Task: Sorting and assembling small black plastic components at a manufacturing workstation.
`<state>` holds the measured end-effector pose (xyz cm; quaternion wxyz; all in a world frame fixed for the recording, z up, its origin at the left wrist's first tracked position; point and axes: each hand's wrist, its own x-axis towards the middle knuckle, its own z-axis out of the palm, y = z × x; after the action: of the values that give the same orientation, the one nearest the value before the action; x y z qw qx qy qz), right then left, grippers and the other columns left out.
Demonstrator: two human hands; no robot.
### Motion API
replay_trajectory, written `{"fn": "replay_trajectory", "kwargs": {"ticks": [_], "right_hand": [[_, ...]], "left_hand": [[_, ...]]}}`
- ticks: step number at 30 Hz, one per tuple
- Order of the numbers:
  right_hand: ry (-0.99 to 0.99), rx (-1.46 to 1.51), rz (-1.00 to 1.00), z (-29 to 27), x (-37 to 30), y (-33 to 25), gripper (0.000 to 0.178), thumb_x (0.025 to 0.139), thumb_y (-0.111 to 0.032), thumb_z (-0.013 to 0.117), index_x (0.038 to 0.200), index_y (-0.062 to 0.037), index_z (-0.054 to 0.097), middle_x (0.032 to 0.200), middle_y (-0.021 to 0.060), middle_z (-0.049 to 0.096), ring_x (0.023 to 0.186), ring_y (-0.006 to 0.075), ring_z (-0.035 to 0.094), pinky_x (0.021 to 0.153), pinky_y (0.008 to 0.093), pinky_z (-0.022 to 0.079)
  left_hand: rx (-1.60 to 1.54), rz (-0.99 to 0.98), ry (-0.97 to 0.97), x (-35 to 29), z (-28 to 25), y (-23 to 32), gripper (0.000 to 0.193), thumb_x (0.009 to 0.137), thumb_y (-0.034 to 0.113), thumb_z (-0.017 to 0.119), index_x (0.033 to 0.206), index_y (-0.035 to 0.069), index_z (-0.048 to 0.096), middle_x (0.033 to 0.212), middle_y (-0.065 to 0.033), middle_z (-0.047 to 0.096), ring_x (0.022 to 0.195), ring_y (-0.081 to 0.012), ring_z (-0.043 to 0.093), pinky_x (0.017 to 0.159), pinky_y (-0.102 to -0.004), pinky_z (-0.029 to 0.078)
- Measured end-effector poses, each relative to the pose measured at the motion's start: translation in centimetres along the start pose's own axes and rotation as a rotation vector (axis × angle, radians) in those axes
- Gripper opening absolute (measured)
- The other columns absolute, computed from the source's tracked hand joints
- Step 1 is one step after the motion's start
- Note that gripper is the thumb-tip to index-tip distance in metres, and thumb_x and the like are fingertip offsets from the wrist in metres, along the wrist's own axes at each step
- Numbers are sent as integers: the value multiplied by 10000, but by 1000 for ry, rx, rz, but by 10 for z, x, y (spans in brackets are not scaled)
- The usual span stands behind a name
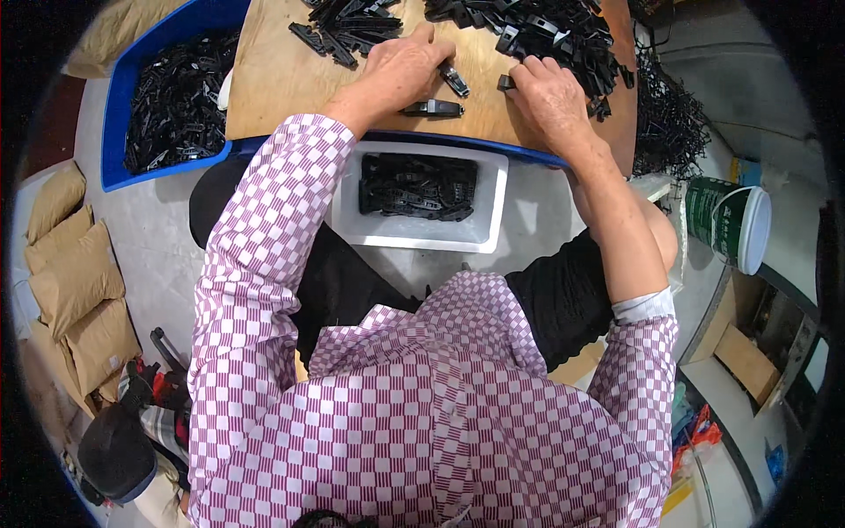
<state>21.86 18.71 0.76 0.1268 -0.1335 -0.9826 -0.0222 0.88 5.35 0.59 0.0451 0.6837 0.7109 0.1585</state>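
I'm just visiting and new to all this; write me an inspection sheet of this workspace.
Surface: wooden tabletop, bare in its middle-left part.
Job's things: piled black parts at the far side; one loose part nearer the person.
Clutter: blue bin and white tub, both holding black pieces.
Hands: left hand at a small piece; right hand at another; grip unclear.
Cables: none clearly seen.
Surroundings: brown packages left, green bucket right.

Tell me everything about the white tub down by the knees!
The white tub is open-topped and roughly rectangular, with a pale rim and smooth walls that look like plastic. It appears to stand upright on the grey floor, just below the blue table edge in this view. A heap of small black parts lies inside it.
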Motion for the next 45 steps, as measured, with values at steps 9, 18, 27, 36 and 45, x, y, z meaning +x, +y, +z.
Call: {"fn": "replay_trajectory", "kwargs": {"ticks": [9,18,27,36,45], "right_hand": [[59,345,60,-1,15,-20,163,885,-220,651,962,-78,624,851,99,598,834,307,615,702,404,488],[-207,294,145,-6,28,-17,174,894,-231,638,971,-77,620,858,132,643,823,349,634,681,428,491],[-155,353,45,6,37,-16,184,890,-231,644,939,-60,597,797,153,644,789,375,633,672,464,484],[-149,353,-20,17,25,-25,240,891,-293,624,893,-59,575,831,183,667,811,386,652,705,485,508],[-278,-75,440,-2,-29,36,182,903,-175,563,1031,-73,483,863,214,657,791,415,659,690,486,537]], "left_hand": [[-101,5,-1,-5,2,-4,193,820,127,686,980,57,604,971,-122,588,882,-342,631,748,-436,511],[-212,39,34,-5,7,-12,169,809,112,690,930,33,602,909,-126,619,854,-354,622,745,-447,501],[-162,97,42,4,2,-13,133,774,62,679,891,26,628,889,-143,641,860,-358,640,745,-436,520],[-234,25,-88,-30,9,-2,152,783,55,660,920,19,604,898,-182,614,869,-387,618,730,-458,491],[-153,-76,-40,-65,-24,-25,195,856,65,623,1048,91,614,950,-153,625,893,-382,625,771,-454,507]]}}
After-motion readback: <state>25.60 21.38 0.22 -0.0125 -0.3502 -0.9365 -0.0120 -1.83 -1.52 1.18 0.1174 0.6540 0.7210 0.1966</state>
